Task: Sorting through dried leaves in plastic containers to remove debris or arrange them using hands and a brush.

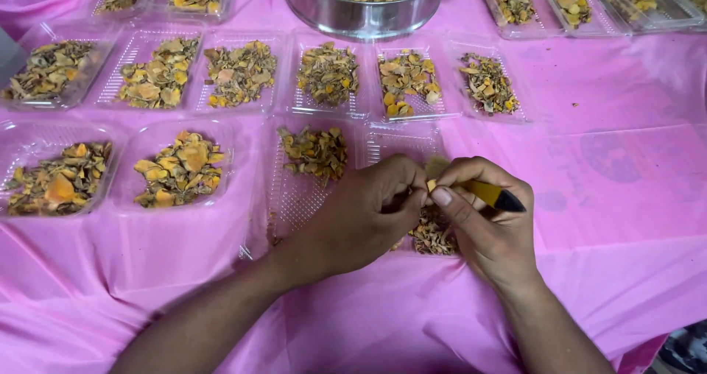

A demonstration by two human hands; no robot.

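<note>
Head view: clear trays of dried slices (orange-brown)

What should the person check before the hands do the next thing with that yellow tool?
1. Yellow tool with black tip gripped in right hand: ok.
2. Left hand meets the right hand above the clear tray: ok.
3. What the left fingers pinch: cannot tell, hidden.
4. Dried yellow-brown pieces lie under the hands, inside the tray: ok.
5. Steel pot of pieces stands apart from the hands: ok.
6. Pink cloth beside the hands free of spilled pieces: ok.
</note>
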